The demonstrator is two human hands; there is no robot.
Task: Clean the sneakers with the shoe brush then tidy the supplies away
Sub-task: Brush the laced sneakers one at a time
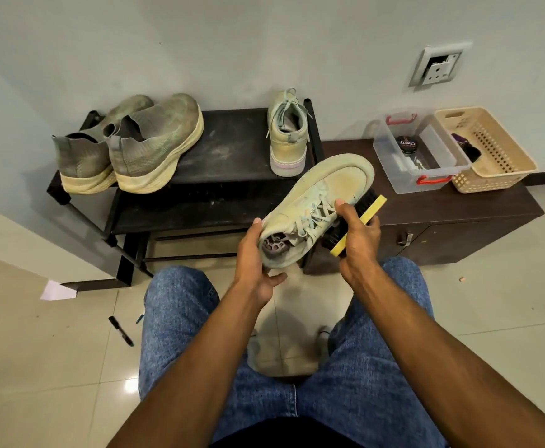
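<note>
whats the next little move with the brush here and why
Probably a short stroke of the shoe brush along the side of the held sneaker, toward the toe. The right hand grips the brush with its bristles against that side, the left hand holds the heel, and the upper looks dusty.

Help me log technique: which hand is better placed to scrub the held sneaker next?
Right. The right hand already grips the shoe brush, bristles against the sneaker; the left hand only steadies its heel.
</note>
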